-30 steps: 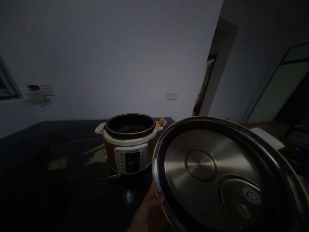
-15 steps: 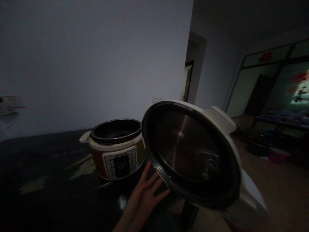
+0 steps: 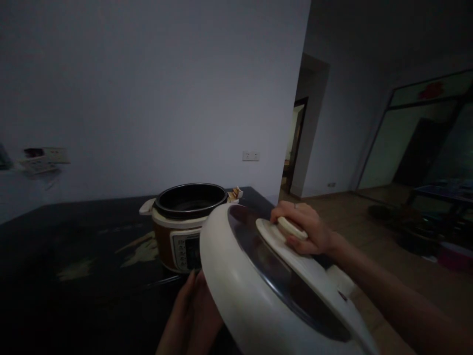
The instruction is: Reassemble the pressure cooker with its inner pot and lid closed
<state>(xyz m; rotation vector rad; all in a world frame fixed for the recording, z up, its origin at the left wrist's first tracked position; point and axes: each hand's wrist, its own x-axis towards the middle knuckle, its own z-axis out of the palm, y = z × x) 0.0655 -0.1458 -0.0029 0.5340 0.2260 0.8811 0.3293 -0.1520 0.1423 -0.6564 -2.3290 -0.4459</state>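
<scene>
My right hand [image 3: 299,227] is closed around the knob-like handle on top of the white pressure cooker lid [image 3: 236,276]. The lid is tilted, its outer side toward me, with a dark shiny band about the handle piece. At its lower left edge is my left hand [image 3: 194,305], thumb stretched out and the other fingers partly hidden behind the lid; whether it touches cannot be made out. Behind the lid stands the electric pressure cooker [image 3: 164,241], uncovered, with a dark inner pot [image 3: 192,199] inside. Part of its control panel is covered by the lid.
The cooker stands on a dark glossy table [image 3: 99,291] with a pale leaf-like pattern, against a wall. Wall sockets [image 3: 251,156] are behind it, more at the far left. To the right are tiled floor, a doorway, a pink tub [image 3: 454,256] and another table.
The lid has turned from showing its metal underside to showing its white top. My right hand has come into view gripping its handle. My left hand is now partly behind the lid.
</scene>
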